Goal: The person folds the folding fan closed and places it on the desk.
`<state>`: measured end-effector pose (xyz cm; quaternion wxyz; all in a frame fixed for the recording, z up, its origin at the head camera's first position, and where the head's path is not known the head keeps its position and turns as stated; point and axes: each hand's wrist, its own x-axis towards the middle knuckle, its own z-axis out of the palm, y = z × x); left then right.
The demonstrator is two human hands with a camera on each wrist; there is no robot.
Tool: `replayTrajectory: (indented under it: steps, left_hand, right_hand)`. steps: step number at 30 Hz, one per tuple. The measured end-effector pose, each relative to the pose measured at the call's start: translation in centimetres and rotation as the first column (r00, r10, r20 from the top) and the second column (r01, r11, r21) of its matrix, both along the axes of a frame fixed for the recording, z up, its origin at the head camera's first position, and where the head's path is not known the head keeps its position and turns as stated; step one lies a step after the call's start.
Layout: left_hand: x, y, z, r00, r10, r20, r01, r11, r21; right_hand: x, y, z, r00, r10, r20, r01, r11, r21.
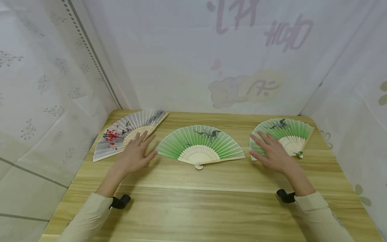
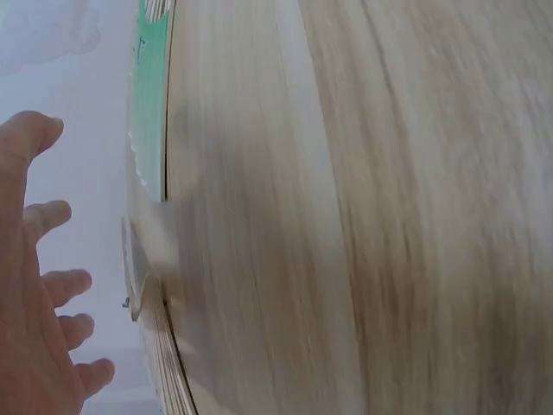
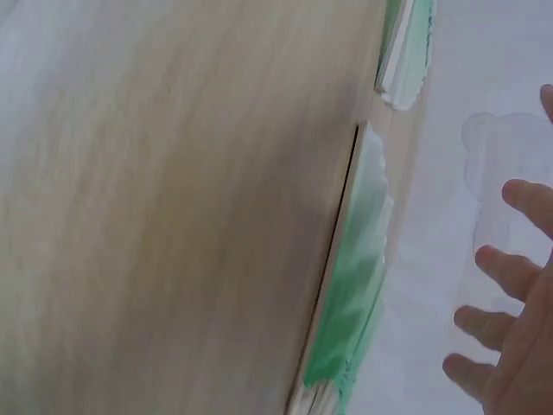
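Three unfolded folding fans lie on a wooden table. The left one, a grey and white fan (image 1: 105, 148) with red blossoms, is partly covered by my left hand (image 1: 136, 155), whose fingers are spread above it. In the middle lies a green fan (image 1: 223, 144) with a dark branch print and pale ribs. A second green fan (image 1: 291, 132) with a small green tassel lies at the right, and my right hand (image 1: 273, 153) hovers by its left part with fingers spread. In both wrist views the hands hold nothing and stand apart from the fans.
The wooden table (image 1: 187, 208) runs back to a pale printed cloth wall (image 1: 169, 67). Cloth also hangs along the left side (image 1: 45, 101) and the right side (image 1: 356, 117). A black wrist camera (image 1: 121, 201) sits at the left cuff, another black camera (image 1: 285, 196) at the right.
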<state>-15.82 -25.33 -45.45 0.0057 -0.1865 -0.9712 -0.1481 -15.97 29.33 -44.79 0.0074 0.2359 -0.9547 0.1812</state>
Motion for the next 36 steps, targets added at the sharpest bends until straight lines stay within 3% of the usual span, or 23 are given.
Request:
replayTrajectory:
  steps: [5, 8, 11, 13, 16, 19, 24, 27, 29, 33, 36]
  left_hand:
    - [0.2, 0.7, -0.1, 0.999, -0.038, 0.011, 0.036, 0.991, 0.130]
    - [0.3, 1.0, -0.2, 0.998, -0.062, 0.018, 0.057, 0.976, 0.212]
    - [0.4, 1.3, -0.3, 0.997, -0.079, 0.006, 0.074, 0.956, 0.283]
    - [0.3, 1.4, -0.4, 0.996, -0.087, -0.009, 0.085, 0.941, 0.328]
    - [0.2, 1.5, -0.7, 0.996, -0.085, -0.026, 0.089, 0.915, 0.393]
    - [-0.1, 1.8, -1.1, 0.996, -0.080, -0.026, 0.083, 0.893, 0.443]
    - [-0.3, 2.0, -1.1, 0.998, -0.067, 0.009, 0.055, 0.883, 0.466]
    - [-0.3, 2.1, -1.2, 0.998, -0.061, 0.024, 0.042, 0.876, 0.481]
    - [-0.4, 2.0, -1.3, 0.998, -0.056, 0.032, 0.032, 0.862, 0.507]
    - [-0.3, 1.8, -1.6, 0.997, -0.048, 0.067, 0.001, 0.821, 0.571]
    - [0.0, 1.6, -1.7, 0.994, -0.038, 0.105, -0.031, 0.809, 0.587]
  right_hand:
    - [-0.1, -0.7, -0.5, 0.996, 0.047, 0.078, -0.029, 0.974, -0.223]
    - [0.0, -1.4, -0.6, 0.988, 0.074, 0.136, -0.017, 0.925, -0.379]
    - [-0.1, -2.1, -0.8, 0.980, 0.093, 0.173, 0.008, 0.860, -0.510]
    - [-0.1, -2.6, -0.9, 0.974, 0.111, 0.195, 0.031, 0.795, -0.606]
    - [-0.1, -3.2, -1.2, 0.955, 0.152, 0.255, 0.089, 0.674, -0.734]
    - [0.0, -3.6, -1.3, 0.922, 0.182, 0.342, 0.191, 0.554, -0.810]
    - [0.3, -4.6, -1.4, 0.850, 0.219, 0.480, 0.359, 0.426, -0.830]
    - [0.7, -5.5, -1.6, 0.796, 0.253, 0.550, 0.436, 0.390, -0.811]
    - [1.0, -5.9, -1.7, 0.768, 0.273, 0.579, 0.463, 0.387, -0.798]
    - [1.5, -6.9, -2.1, 0.742, 0.316, 0.591, 0.467, 0.388, -0.795]
    - [1.9, -7.5, -2.3, 0.735, 0.346, 0.583, 0.452, 0.391, -0.802]
